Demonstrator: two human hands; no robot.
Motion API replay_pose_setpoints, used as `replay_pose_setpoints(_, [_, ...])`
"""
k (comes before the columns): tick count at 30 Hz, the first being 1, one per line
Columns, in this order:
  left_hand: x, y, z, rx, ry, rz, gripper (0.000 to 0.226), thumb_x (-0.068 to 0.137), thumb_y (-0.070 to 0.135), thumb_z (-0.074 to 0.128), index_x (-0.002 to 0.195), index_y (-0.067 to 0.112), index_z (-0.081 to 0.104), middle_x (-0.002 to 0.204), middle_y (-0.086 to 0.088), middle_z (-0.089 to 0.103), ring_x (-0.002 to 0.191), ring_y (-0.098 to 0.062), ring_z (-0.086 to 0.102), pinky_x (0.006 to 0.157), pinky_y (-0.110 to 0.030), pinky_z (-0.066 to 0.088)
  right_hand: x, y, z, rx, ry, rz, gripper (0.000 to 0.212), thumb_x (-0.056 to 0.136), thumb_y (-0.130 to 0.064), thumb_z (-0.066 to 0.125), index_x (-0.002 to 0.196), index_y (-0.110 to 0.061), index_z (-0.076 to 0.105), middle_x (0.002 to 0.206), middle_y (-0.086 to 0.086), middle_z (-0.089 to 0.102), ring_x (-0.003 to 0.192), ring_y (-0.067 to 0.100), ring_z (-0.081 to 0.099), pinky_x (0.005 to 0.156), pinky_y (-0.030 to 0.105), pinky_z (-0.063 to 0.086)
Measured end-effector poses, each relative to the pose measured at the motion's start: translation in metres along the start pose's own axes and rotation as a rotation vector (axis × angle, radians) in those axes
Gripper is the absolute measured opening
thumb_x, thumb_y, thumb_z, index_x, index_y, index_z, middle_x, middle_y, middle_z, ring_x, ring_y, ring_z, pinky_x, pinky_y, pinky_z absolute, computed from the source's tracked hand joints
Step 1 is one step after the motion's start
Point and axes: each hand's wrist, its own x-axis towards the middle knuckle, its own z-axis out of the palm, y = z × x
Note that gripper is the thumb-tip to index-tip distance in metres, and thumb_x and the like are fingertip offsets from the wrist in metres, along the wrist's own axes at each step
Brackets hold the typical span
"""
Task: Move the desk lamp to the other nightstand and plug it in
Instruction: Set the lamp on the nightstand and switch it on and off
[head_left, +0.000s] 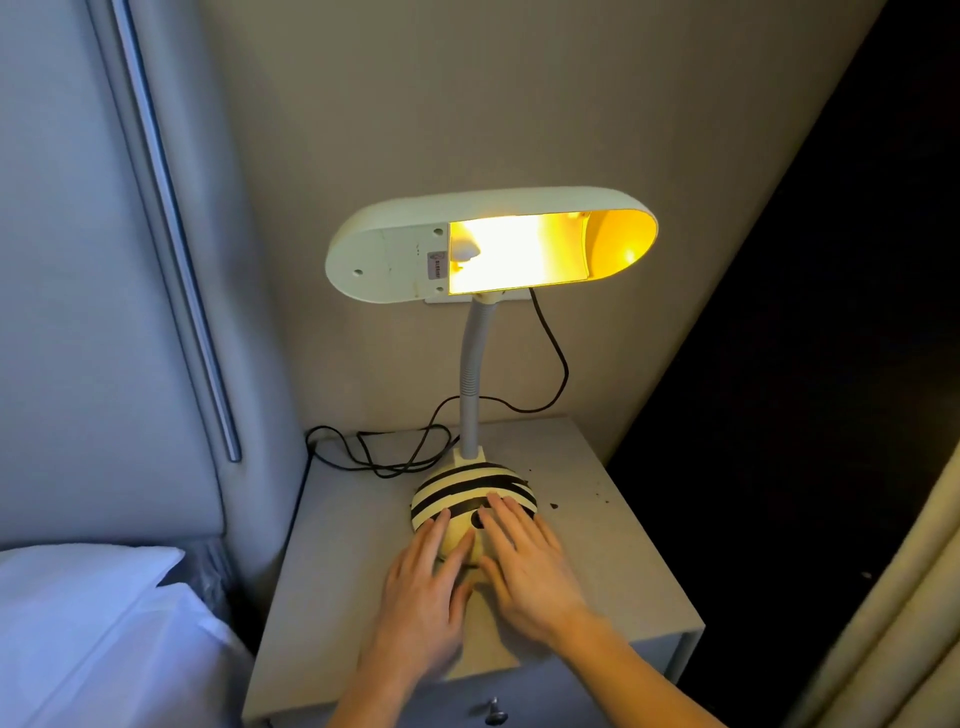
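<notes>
The desk lamp stands on a grey nightstand (613, 566), lit, with its long white shade (395, 244) glowing yellow inside. A grey flexible neck (470, 374) rises from a round cream base with black stripes (467, 491). My left hand (423, 587) and my right hand (524, 561) lie flat with fingers spread on the front of that base, touching it without closing around it. The black cord (556, 358) runs up to a white wall socket plate (511, 297) behind the shade, with slack looped on the tabletop (384, 452).
A padded headboard (104, 312) with a metal strip stands at the left, and a white pillow (88, 613) lies at the lower left. A drawer knob (494, 712) shows on the nightstand front. Dark space and a curtain (893, 623) are at the right. Small dark specks (553, 505) dot the tabletop.
</notes>
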Motion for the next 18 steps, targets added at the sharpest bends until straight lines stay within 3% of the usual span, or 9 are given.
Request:
replay_pose_setpoints(5, [0.002, 0.001, 0.002, 0.004, 0.016, 0.008, 0.060, 0.100, 0.055, 0.030, 0.156, 0.042, 0.011, 0.166, 0.013, -0.014, 0.153, -0.015, -0.003, 0.122, -0.039, 0.017, -0.004, 0.009, 0.020, 0.045, 0.003, 0.036, 0.063, 0.104, -0.058, 0.014, 0.157, -0.036, -0.014, 0.163, -0.016, -0.023, 0.145, 0.002, -0.033, 0.121, 0.033, -0.010])
replay_pose_setpoints(18, [0.003, 0.000, 0.005, 0.006, 0.037, 0.004, 0.061, 0.098, 0.056, 0.029, 0.155, 0.044, 0.010, 0.165, 0.014, -0.013, 0.152, -0.013, 0.000, 0.121, -0.037, 0.017, -0.005, 0.008, 0.020, 0.053, -0.007, 0.007, 0.061, 0.105, -0.055, 0.015, 0.157, -0.039, -0.013, 0.165, -0.014, -0.022, 0.147, 0.006, -0.032, 0.124, 0.036, -0.006])
